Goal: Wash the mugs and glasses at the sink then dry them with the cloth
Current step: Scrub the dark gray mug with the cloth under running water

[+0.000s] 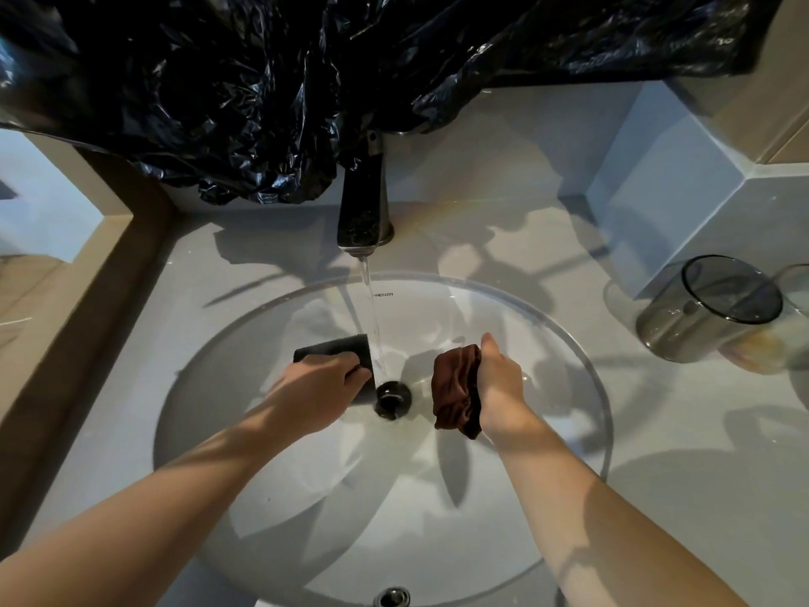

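Over the white round sink (569,357), my left hand (319,378) grips a dark flat sponge (337,346) just left of the running water. My right hand (499,378) holds a bunched brown cloth (455,392) to the right of the drain (392,398). Water streams from the dark tap (363,203) down between the two hands. A smoky grey glass (709,308) stands on the counter at the right, and the edge of a second clear glass (796,300) shows beside it at the frame's border.
Black plastic sheeting (306,81) hangs over the wall behind the tap. The pale counter (656,431) surrounds the sink. A brown wall panel (65,322) borders the left side, a grey ledge (665,177) the right. An overflow hole (392,598) sits on the sink's near wall.
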`<state>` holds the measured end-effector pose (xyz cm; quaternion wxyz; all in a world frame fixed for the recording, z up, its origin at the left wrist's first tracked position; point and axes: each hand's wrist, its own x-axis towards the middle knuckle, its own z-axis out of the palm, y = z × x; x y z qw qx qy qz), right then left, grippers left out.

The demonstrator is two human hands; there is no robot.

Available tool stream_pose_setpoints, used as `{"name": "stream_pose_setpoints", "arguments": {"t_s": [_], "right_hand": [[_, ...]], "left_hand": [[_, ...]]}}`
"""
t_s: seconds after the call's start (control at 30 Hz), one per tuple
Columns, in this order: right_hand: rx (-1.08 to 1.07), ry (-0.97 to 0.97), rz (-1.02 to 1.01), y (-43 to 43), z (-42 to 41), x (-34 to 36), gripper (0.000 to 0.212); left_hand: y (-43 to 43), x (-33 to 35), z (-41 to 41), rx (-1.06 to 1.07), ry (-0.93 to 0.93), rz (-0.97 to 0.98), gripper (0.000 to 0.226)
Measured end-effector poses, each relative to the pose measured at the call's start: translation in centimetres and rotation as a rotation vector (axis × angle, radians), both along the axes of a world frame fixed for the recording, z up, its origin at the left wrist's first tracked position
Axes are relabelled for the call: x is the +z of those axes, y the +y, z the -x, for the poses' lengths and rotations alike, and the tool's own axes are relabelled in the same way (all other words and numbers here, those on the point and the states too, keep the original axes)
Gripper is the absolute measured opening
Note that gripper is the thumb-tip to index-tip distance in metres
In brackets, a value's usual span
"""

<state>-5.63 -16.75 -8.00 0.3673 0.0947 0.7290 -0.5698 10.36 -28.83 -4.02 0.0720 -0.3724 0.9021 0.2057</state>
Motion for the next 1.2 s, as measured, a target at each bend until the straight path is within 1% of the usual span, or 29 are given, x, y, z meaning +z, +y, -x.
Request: {"name": "stream_pose_setpoints", "arguments": {"t_s": [0.03, 0.07, 0.13, 0.17, 0.2, 0.23, 0.3, 0.43, 0.47, 0.53, 0.63, 0.67, 0.77, 0.8, 0.87, 0.93, 1.0, 1.1, 1.13, 1.2], "right_hand": [[-0.006, 0.002, -0.004, 0.0, 0.0, -0.1, 0.043], [-0.01, 0.001, -0.005, 0.0, 0.0, -0.1, 0.043], [-0.004, 0.001, -0.004, -0.1, 0.1, -0.3, 0.043], [-0.002, 0.005, -0.008, -0.2, 0.0, -0.4, 0.043], [-0.007, 0.0, -0.017, -0.2, -0.1, -0.2, 0.043], [-0.014, -0.001, -0.019, -0.2, -0.1, -0.3, 0.042], [-0.003, -0.012, -0.022, -0.3, -0.1, -0.3, 0.038], [0.005, -0.073, -0.005, -0.4, -0.5, 0.1, 0.021], [0.012, -0.067, -0.016, -0.5, -0.6, 0.2, 0.024], [0.033, -0.068, -0.008, -0.5, -0.6, 0.2, 0.037], [0.002, -0.074, -0.02, -0.4, -0.4, 0.2, 0.036], [-0.019, -0.06, -0.021, -0.3, -0.4, 0.1, 0.034], [-0.032, 0.001, -0.054, -0.4, -0.3, -0.3, 0.016], [-0.028, 0.004, -0.072, -0.4, -0.3, -0.4, 0.015], [-0.001, -0.007, -0.073, -0.4, -0.3, -0.4, 0.015], [0.031, -0.015, -0.053, -0.4, -0.3, -0.3, 0.012], [0.038, -0.02, -0.024, -0.5, -0.4, -0.3, 0.015], [0.022, -0.066, 0.08, -0.6, -0.7, -0.2, 0.02], [0.017, -0.097, 0.119, -0.6, -0.8, -0.1, 0.021], [0.049, -0.132, 0.18, -0.6, -0.8, 0.0, 0.026]], "left_hand": [[-0.1, 0.1, 0.4, 0.137, 0.073, -0.118, 0.031], [-0.3, 0.3, 0.7, 0.332, 0.158, -0.282, 0.031], [-0.9, 0.5, 1.1, 0.752, 0.325, -0.688, 0.035], [-1.1, 0.4, 1.2, 0.902, 0.404, -0.895, 0.038], [-1.4, 0.1, 1.2, 1.015, 0.491, -1.081, 0.04], [-1.5, -0.1, 1.3, 1.089, 0.563, -1.219, 0.041], [-1.7, -0.6, 1.6, 1.166, 0.632, -1.341, 0.044], [-1.6, -0.6, 3.1, 1.253, 0.669, -1.4, 0.046], [-1.5, -0.4, 3.4, 1.256, 0.67, -1.402, 0.046], [-1.4, -0.2, 4.1, 1.235, 0.673, -1.413, 0.044], [-1.0, 0.4, 4.9, 1.109, 0.621, -1.393, 0.043], [-0.8, 0.5, 5.2, 1.043, 0.581, -1.34, 0.043], [-0.2, 1.0, 6.2, 0.846, 0.413, -1.074, 0.041], [-0.1, 1.1, 6.4, 0.808, 0.367, -1.006, 0.04], [-0.1, 1.3, 6.4, 0.751, 0.312, -0.916, 0.039], [-0.3, 1.2, 6.0, 0.718, 0.286, -0.878, 0.038], [-0.4, 1.2, 5.3, 0.761, 0.332, -0.949, 0.041], [-0.6, 1.0, 4.1, 0.998, 0.508, -1.117, 0.045], [-0.5, 0.8, 3.8, 1.074, 0.554, -1.145, 0.045], [-0.4, 0.3, 3.3, 1.156, 0.609, -1.185, 0.046]]}}
